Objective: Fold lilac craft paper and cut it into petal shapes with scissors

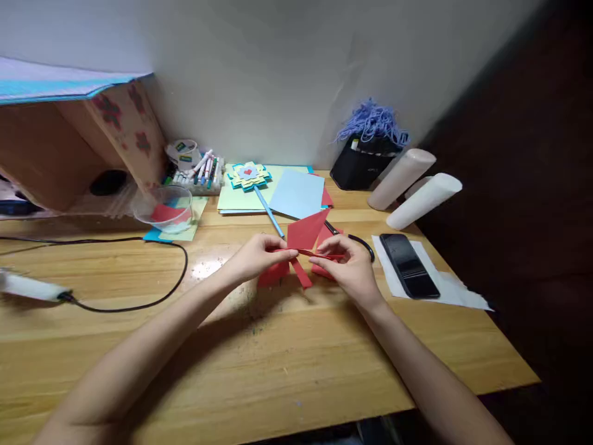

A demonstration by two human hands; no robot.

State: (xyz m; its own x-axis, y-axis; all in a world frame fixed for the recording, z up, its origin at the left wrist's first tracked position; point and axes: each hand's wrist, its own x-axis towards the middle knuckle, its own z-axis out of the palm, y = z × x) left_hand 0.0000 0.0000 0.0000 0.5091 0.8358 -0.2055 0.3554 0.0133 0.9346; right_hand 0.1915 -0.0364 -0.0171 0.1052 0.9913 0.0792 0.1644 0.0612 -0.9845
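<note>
Between my two hands is a thin folded strip of red paper, held level above the table. My left hand pinches its left end between thumb and fingers. At the other end, my right hand grips it the same way. Several red paper pieces lie around and behind the strip, partly hidden by my fingers. Black-handled scissors rest behind my right hand, their blades partly covered by red paper. A paper flower on a blue stem lies just beyond my left hand.
Coloured sheets are stacked at the back. A clear bowl, a marker box and a cardboard house stand left, with a glue gun and its black cable. On the right are a phone, white rolls and a black holder.
</note>
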